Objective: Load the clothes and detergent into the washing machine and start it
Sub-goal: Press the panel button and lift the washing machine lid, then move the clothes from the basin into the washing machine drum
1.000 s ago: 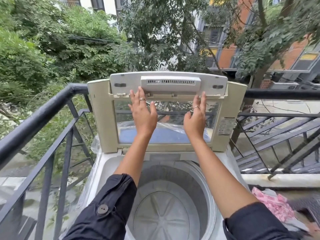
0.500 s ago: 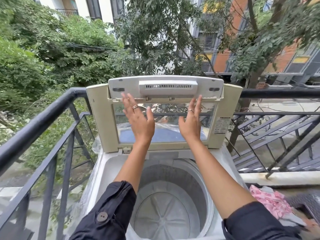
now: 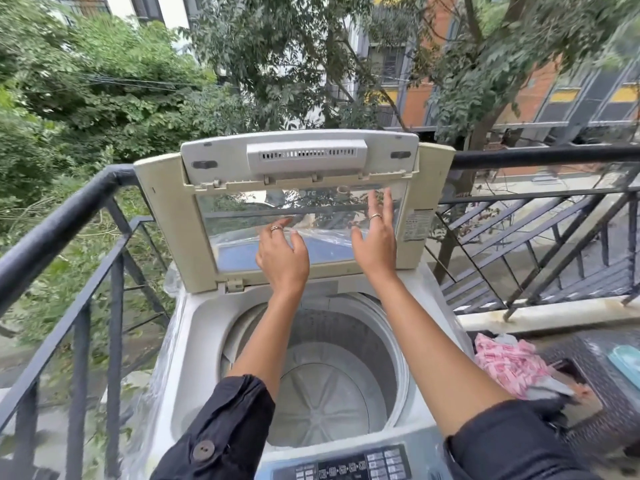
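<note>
Touching 12 o'clock lid (image 3: 166, 216) with left hand (image 3: 282, 258), right hand (image 3: 374, 247), fingers open, gripping nothing; could slam shut if released.

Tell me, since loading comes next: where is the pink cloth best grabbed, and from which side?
Probably the bunched folds on top of the pink cloth, taken from above with the right hand, which is the nearer one. It lies crumpled in a loose heap to the right of the washer, so no clean edge shows to pinch, and its top is uncovered.
</note>
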Motion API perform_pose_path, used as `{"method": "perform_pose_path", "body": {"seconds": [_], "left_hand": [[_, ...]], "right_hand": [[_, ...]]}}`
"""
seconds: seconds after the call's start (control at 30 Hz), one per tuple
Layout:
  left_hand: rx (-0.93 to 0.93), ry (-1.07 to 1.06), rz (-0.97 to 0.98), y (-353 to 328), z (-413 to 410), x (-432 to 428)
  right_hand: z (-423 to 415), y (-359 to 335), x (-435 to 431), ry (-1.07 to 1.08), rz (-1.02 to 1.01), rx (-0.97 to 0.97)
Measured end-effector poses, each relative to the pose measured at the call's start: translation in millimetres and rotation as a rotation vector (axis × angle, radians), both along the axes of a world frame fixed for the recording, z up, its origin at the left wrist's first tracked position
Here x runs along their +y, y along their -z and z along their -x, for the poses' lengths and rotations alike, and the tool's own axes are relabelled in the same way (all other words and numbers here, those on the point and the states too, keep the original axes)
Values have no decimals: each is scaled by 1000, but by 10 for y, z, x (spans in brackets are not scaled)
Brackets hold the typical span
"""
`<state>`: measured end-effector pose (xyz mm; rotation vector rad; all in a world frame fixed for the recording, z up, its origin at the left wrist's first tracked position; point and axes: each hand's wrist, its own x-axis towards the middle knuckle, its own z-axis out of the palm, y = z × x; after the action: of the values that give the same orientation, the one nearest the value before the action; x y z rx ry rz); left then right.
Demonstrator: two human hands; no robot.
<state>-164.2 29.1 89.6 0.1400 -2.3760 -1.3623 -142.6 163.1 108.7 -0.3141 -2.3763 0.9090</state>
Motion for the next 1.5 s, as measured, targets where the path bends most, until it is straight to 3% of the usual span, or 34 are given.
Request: {"method": "perform_pose_path", "body": {"seconds": [0.2, 0.33, 0.63, 1.03, 1.5], "left_hand": [[-81, 187, -66, 172, -184, 327], [-147, 236, -33, 268, -364, 645], [-231, 309, -25, 495, -944, 1948], [-356, 385, -6, 968, -1737, 3931], [-559, 373, 141, 1778, -1229, 5473]], "right_hand": [[-260, 275, 291, 11, 149, 8], [-530, 537, 615, 55, 369, -84], [-1284, 1003, 1884, 142, 563, -162], [-2079, 1334, 3941, 286, 629, -206], [-1922, 2155, 5545, 528, 665, -350]]}}
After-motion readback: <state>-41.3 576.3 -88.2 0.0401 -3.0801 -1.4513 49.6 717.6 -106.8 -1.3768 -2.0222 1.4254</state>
